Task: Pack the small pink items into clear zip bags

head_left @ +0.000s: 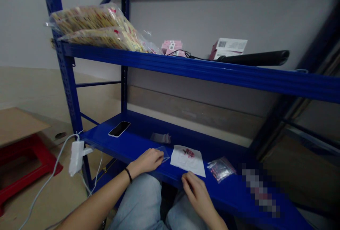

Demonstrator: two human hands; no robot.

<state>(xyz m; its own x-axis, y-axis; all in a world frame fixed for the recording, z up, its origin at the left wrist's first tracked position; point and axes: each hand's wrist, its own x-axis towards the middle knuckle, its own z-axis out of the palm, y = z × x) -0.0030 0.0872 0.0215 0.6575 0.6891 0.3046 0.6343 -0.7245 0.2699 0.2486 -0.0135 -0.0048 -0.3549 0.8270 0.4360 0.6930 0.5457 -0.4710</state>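
Containers: small clear plastic bag (165, 153) on the lower shelf (225, 191), left hand (149, 160) on its left side, looks flat, can't make out any contents. Left grip: fingers together over the bag's edge; can't tell if clamped or just resting. Right hand (195, 190) at the shelf's front edge, just beside the white paper sheet (188, 164). Right grip: fingers curled, thumb alongside; can't tell if anything's pinched. Small red-pink pieces (190, 152) clustered on the sheet's far half.

Right of the sheet: clear zip bag (221, 169) with small reddish pieces inside. Behind the left hand: clear bag stack (160, 138), contents unclear.

Upper shelf (186, 64): big clear bags (101, 24) packed with yellowish flat items, pink boxes (172, 46), white barcoded box (230, 44), black rod-shaped tool (255, 59) with black cable (183, 52).

Lower shelf is blue, phone (119, 129) at far left, screen dark; patch at right end pixelated. Room: blue rack against grey wall (225, 17), white power strip (76, 158) hanging at left post, red stool (32, 152) with brown board (21, 125) on top.
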